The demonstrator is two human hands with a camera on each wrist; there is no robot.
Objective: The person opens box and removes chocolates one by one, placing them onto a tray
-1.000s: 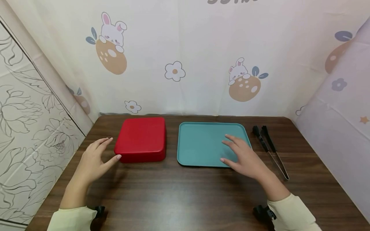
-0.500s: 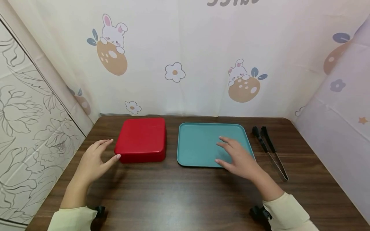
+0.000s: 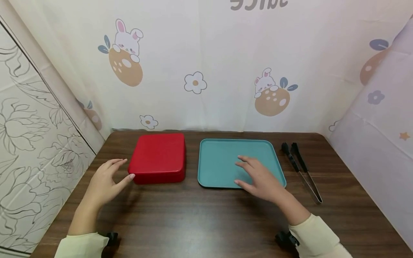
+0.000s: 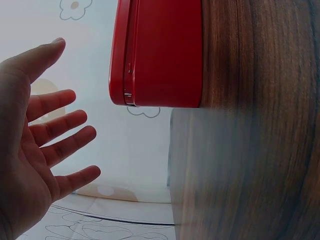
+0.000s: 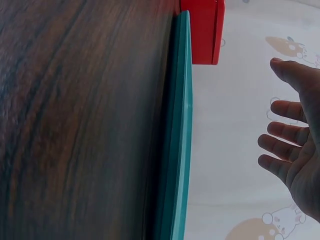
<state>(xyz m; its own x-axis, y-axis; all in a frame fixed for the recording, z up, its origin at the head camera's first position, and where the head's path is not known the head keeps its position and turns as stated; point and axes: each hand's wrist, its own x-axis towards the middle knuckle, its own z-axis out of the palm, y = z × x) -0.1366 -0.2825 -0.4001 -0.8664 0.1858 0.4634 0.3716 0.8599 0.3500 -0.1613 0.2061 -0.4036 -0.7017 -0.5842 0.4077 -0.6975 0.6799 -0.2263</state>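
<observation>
A red lidded box [image 3: 158,157] sits at the left back of the table. My left hand [image 3: 104,182] hovers at its left side, thumb and fingers spread, holding nothing. In the left wrist view a gap shows between the left hand [image 4: 35,135] and the box [image 4: 160,55]. To the box's right lies a shallow teal tray [image 3: 217,163] with a raised rim. My right hand [image 3: 259,181] is held above the tray's right front part, fingers loosely spread with nothing in them. The right wrist view shows that hand [image 5: 300,135] higher than the tray's edge [image 5: 182,135].
Black-tipped metal tongs [image 3: 303,172] lie right of the tray. The dark wood table [image 3: 193,222] backs onto a curtain [image 3: 226,46] printed with rabbits and flowers. Another patterned curtain [image 3: 384,132] hangs along the right side, and a flower-drawn panel [image 3: 35,143] stands on the left.
My right hand has shifted left and slightly toward me over the tray. The left hand stays beside the box. The whole view has drifted slightly, with the scene lower in the frame.
</observation>
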